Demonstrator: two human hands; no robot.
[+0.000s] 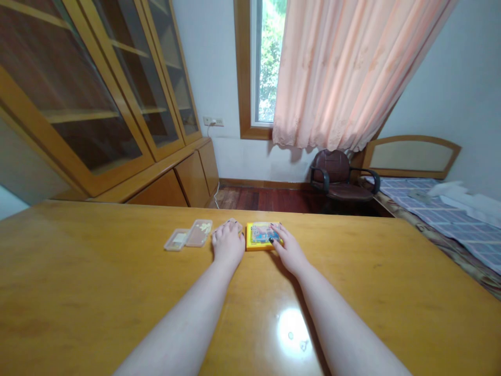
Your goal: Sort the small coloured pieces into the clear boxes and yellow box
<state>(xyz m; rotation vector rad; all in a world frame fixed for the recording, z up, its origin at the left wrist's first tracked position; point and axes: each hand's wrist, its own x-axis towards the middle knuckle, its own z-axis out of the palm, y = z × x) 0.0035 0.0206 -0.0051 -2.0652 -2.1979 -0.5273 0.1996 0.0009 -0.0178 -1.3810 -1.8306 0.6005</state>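
Observation:
A yellow box [249, 246] lies near the far edge of the wooden table, with a flat clear plastic case [260, 233] on top, colourful print showing through it. My right hand [288, 249] grips the right part of this case, thumb on the near side and fingers on the far side. Just left of the box, my left hand [228, 244] is curled down over another clear plastic case [235, 223], mostly hidden under the fingers. Farther left rests an open clear case [201, 233] holding small pale pieces, beside another shallow clear case [177, 240] with something pale inside.
The wooden table [117, 292] spans the foreground and reflects a bright light. Beyond it stand a glass-door cabinet [172, 151] on the left, a brown armchair [336, 175] and a pink curtain [332, 78]. A bed [462, 209] is at the right.

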